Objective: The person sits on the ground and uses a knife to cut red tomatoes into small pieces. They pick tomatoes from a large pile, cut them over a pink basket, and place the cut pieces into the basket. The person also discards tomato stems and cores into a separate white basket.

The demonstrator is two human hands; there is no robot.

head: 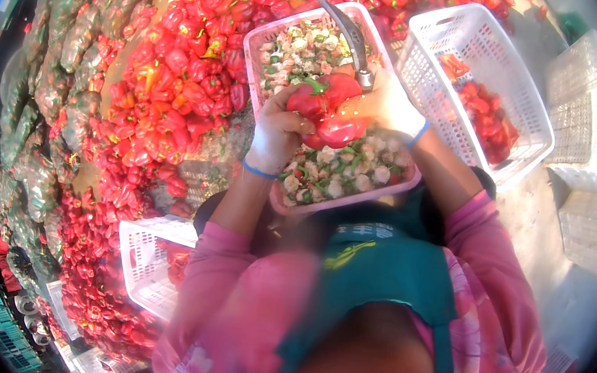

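Note:
My left hand (276,130), in a pale work glove with a blue cuff, grips a red bell pepper (309,103) with a green stem. My right hand (388,105), gloved alike, is closed around a curved dark-bladed knife (355,38) whose blade points up and away from me. Its fingers also press against the red pepper flesh, where a split and pale seeds show. Whether this is one pepper or more, I cannot tell. Below both hands stands a pink plastic basket (251,70) holding many cut pepper cores (334,171) with stems and seeds.
A white perforated crate (424,44) with red pepper pieces (485,120) stands at right. Another white crate (144,262) is at lower left. Whole red peppers (169,96) are heaped left and ahead. Filled mesh sacks (63,42) line the far left. Stacked crates (591,112) stand far right.

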